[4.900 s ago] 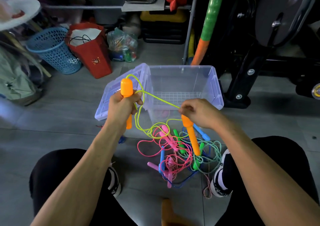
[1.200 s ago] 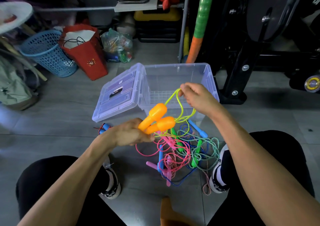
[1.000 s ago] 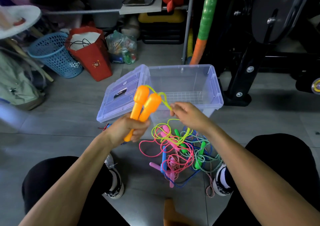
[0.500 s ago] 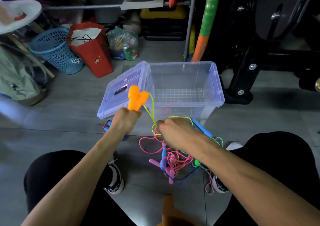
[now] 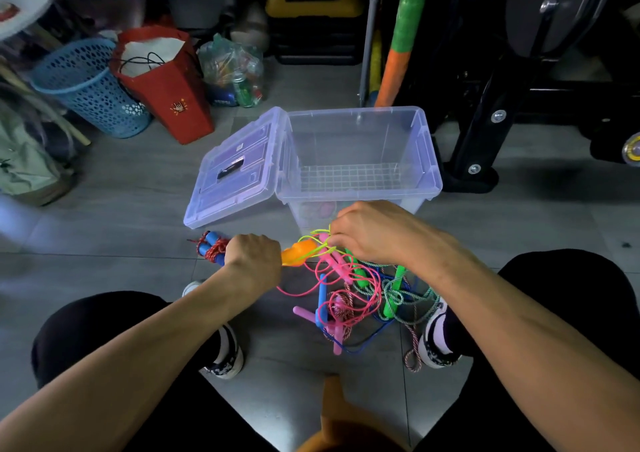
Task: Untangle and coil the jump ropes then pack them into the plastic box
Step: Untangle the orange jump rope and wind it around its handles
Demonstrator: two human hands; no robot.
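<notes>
Jump-rope cord (image 5: 313, 246), thin yellow-green plastic, sits mid-frame, pinched by the right hand (image 5: 372, 233). The left hand (image 5: 254, 261) clenches its orange plastic handles (image 5: 296, 254). Light, springy, probably slippery; best held by the handles.

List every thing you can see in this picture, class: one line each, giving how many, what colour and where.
plastic box: one, clear, open, floor centre
lid: one, clear, leaning on the box's left side
orange handles: two, orange, gripped in left hand
yellow-green cord: one, pinched by right hand
tangled ropes: several, pink, green, blue, floor by right foot
coiled rope: one, blue handles, red-white cord, floor left
basket: one, blue, back left
paper bag: one, red, beside basket
left hand: one, fist
right hand: one, over the tangle
</notes>
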